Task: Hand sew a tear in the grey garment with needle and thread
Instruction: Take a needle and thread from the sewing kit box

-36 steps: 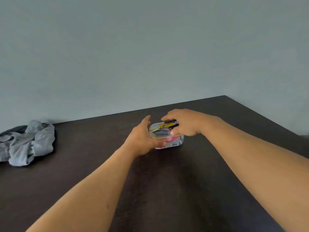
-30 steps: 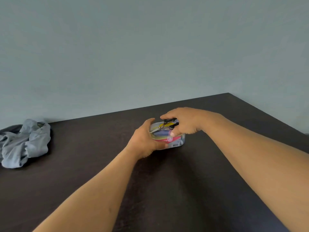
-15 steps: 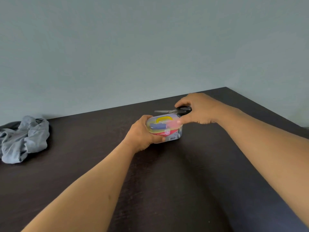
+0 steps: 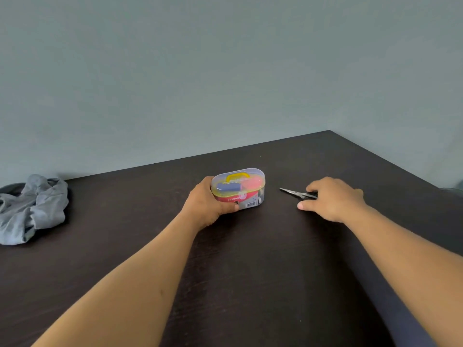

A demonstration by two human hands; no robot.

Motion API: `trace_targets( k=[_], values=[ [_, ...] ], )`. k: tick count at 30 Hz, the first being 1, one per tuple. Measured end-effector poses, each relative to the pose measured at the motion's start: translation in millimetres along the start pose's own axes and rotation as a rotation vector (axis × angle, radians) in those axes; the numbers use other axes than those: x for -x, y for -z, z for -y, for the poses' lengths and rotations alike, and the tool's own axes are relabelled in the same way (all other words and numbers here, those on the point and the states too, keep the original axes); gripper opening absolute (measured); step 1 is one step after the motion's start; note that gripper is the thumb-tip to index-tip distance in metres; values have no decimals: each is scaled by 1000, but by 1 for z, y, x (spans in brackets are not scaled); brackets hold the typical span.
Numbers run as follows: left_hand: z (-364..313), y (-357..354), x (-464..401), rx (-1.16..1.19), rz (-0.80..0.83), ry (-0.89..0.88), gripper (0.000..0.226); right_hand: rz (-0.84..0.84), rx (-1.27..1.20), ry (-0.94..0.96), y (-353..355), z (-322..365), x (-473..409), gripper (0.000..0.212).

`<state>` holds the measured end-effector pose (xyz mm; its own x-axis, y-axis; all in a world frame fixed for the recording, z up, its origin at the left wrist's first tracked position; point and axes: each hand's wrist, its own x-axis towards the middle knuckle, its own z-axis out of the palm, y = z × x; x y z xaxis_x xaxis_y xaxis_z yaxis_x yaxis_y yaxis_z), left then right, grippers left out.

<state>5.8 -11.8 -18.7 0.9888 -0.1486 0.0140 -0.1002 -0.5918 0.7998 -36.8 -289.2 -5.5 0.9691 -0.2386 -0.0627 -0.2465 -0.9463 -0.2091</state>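
The left hand grips the left end of a small clear plastic sewing kit box, its thumb curled along the near lower edge and its fingers wrapped behind. The right hand rests on the dark table at about 3 o'clock from the box, its fingers bent over the black handles of a small pair of scissors and its thumb stretched out flat on the wood; whether the fingers actually clasp the handles or only lie on them cannot be told. The closed blades point toward 9 o'clock, at the box, with a clear strip of bare table between tip and box.

The box stands upright on the table, lid on, a yellow handle on top and a red label reading "Sewing" on its near side. The grey garment lies crumpled at 9 o'clock, well apart from both hands, close to the far edge of the table where it meets the wall and cut off by the left border of the view.

The table's far corner sits at about 1 o'clock beyond the scissors, and its right edge runs down toward 5 o'clock, passing near the right forearm. Between the two forearms, toward 6 o'clock, the tabletop lies open and bare.
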Motion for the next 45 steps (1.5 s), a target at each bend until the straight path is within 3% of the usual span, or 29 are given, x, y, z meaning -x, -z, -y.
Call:
trace_targets(
  k=[6,12,17,20,28,33,36,42,45],
  values=[
    [4,1,-2,-1,14,23,72,-21,77,31,-4,5,1,56],
    [9,3,-5,5,15,33,67,-284,-130,496,7,60,-1,59],
    [7,5,-6,14,17,11,66,-260,74,735,0,92,-2,69],
    [4,6,-6,-4,41,7,67,-292,144,795,-10,98,-5,61],
    [8,5,-7,2,36,9,68,-348,242,818,-9,103,-3,48],
    [8,4,-11,12,57,40,69,-224,263,805,10,109,-5,51],
    [11,5,-13,6,70,34,73,-152,182,780,29,113,-7,45],
    [11,7,-15,-1,92,49,75,-171,-28,732,43,120,-30,24],
    [10,7,-14,-18,101,55,74,-203,-60,681,41,126,-45,27]
  ],
)
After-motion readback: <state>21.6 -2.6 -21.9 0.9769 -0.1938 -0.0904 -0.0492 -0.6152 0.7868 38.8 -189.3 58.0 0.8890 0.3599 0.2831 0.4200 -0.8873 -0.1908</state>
